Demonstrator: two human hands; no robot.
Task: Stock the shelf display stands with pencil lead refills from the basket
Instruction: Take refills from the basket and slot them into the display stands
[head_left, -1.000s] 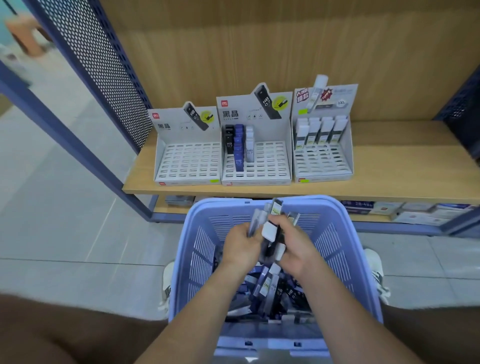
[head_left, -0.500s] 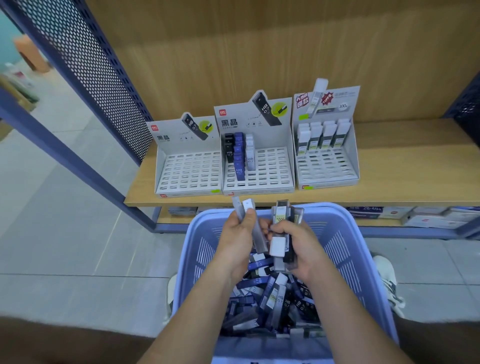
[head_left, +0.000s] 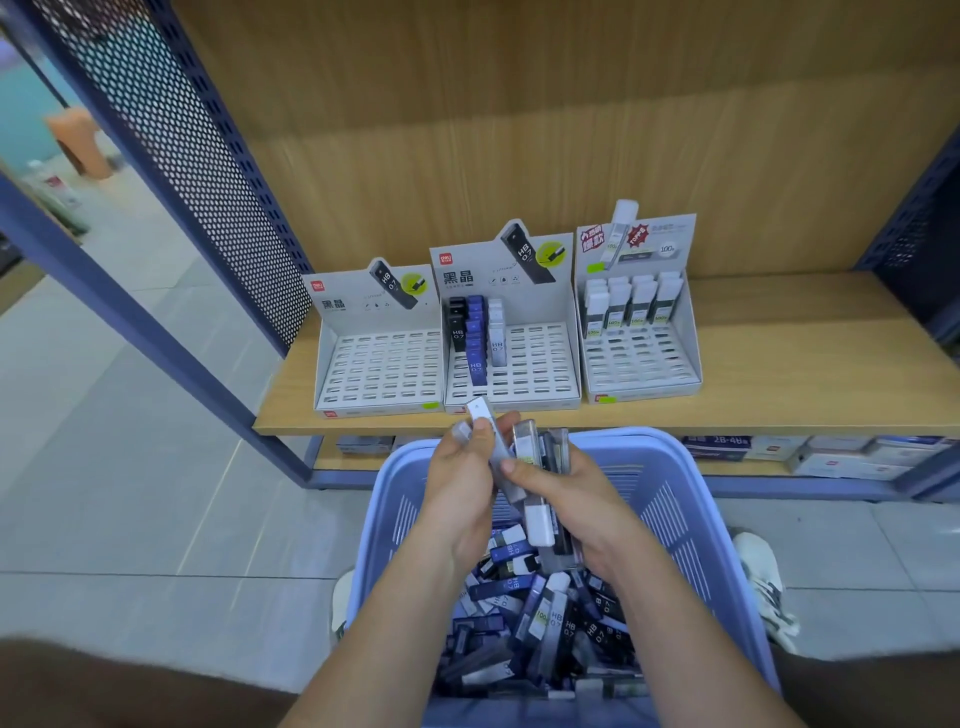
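Note:
A blue plastic basket (head_left: 670, 499) in front of me holds a heap of pencil lead refill cases (head_left: 540, 623). Above it, my left hand (head_left: 460, 478) pinches a grey refill with a white cap (head_left: 488, 431). My right hand (head_left: 566, 499) grips a bundle of several refills (head_left: 543, 467), one white-capped end pointing down. Three white display stands sit on the wooden shelf: the left stand (head_left: 382, 364) has no refills, the middle stand (head_left: 511, 353) has black, blue and white rows at its left, the right stand (head_left: 639, 338) has a back row of white-capped cases.
The wooden shelf (head_left: 779, 374) runs right of the stands. A blue perforated side panel (head_left: 171, 156) and post stand at left. Boxed goods (head_left: 831, 454) lie on the lower shelf. My shoes (head_left: 763, 582) flank the basket on the tiled floor.
Both hands have risen out of the basket toward the shelf edge. The left hand has drawn one white-capped refill apart from the bundle in the right hand.

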